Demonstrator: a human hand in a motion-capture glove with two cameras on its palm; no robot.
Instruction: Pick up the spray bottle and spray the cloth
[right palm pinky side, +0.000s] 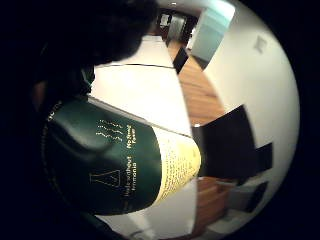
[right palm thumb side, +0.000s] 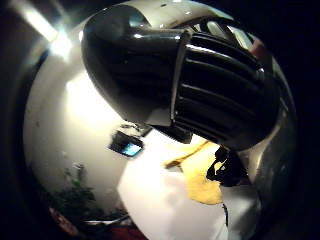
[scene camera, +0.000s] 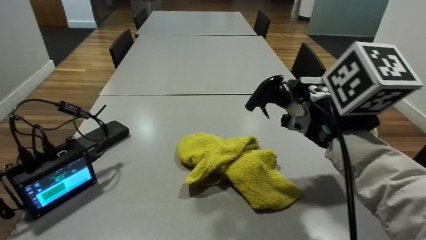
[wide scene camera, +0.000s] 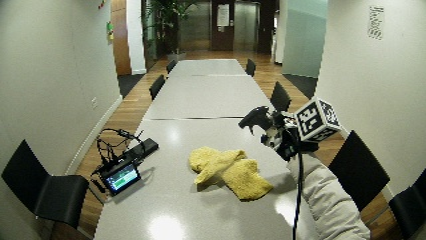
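One spray bottle is up in the air over the right side of the counter, held in the person's gloved right hand. Its black trigger head points left, toward the one yellow cloth that lies crumpled on the counter below and to the left of it, apart from the bottle. From the little-finger side of the palm the bottle's dark green label with pale print fills much of the view, and from the thumb side the ribbed black head looms large with the cloth beyond it. The grip is curled round the bottle's body, though the individual fingers are mostly hidden behind the bottle and the glove.

At the counter's left edge sits one small screen device, lit, with one black block just behind it. I count four dark chairs along the far tables, including one just behind the hand.
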